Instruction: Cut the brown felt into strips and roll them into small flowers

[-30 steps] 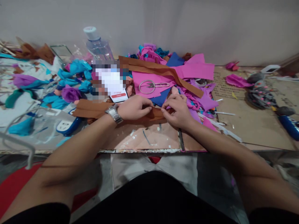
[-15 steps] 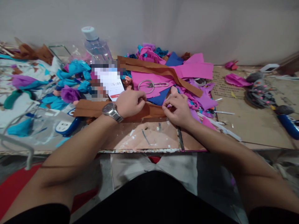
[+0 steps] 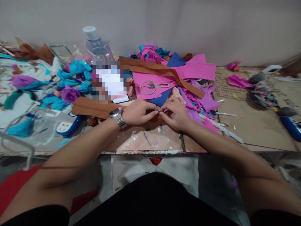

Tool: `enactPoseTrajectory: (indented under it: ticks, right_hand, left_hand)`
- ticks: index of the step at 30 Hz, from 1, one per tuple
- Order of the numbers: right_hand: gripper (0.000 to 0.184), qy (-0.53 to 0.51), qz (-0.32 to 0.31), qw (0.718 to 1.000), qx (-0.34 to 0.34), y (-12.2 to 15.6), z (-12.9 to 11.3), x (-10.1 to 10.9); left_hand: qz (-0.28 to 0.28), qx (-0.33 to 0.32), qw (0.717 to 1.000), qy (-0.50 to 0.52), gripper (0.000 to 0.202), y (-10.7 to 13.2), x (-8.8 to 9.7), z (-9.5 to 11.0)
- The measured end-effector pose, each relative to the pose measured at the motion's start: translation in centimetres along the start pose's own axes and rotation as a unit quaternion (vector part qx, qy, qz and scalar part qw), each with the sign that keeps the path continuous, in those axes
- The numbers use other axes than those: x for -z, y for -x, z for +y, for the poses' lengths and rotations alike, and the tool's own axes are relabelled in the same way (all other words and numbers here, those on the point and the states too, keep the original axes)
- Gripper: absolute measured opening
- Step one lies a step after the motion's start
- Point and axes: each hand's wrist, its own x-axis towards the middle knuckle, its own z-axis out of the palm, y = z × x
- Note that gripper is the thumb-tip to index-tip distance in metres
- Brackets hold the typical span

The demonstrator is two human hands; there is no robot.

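A long brown crepe paper strip [image 3: 94,107] runs across the front of the table beneath my hands. My left hand [image 3: 138,113], with a metal watch at the wrist, pinches the strip near its right end. Right beside it, my right hand [image 3: 176,113] grips the same strip, its thumb and fingertips meeting those of the left. The fingers cover the part of the strip between them. Just beyond the hands lie thread snips [image 3: 150,87] on pink crepe paper [image 3: 141,78], with a blue paper piece [image 3: 161,98] next to them.
A capped plastic bottle [image 3: 98,47] stands at the back, behind a partly blurred phone [image 3: 121,99]. Blue and purple paper flowers [image 3: 70,94] and a power strip [image 3: 64,127] lie at left. Cardboard [image 3: 249,122] covers the right side, with a dark bundle [image 3: 262,95] on it.
My left hand has moved right and slightly down along the brown strip, and its thumb now meets my right fingertips. The strip's left end has shifted slightly left.
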Motion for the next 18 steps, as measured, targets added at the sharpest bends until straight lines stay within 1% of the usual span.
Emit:
enactPoseTrajectory:
  ticks: [4,9,14,18]
  right_hand:
    - [0.007,0.007,-0.006,1.0,-0.002,0.03,-0.03,-0.05]
    - [0.011,0.02,-0.001,1.0,0.009,-0.04,-0.18,0.08]
    - [0.012,0.038,0.008,0.999,0.013,-0.09,-0.35,0.23]
    - [0.014,0.044,0.004,0.999,0.025,0.08,-0.22,0.21]
  left_hand:
    - [-0.014,0.012,0.999,0.044,0.03,0.01,0.06,0.09]
    - [-0.02,0.027,0.997,0.063,0.026,0.01,0.14,0.12]
    - [-0.028,0.04,0.997,0.06,0.024,-0.01,0.19,0.1]
    - [-0.033,0.051,0.995,0.076,0.021,-0.06,0.23,-0.05]
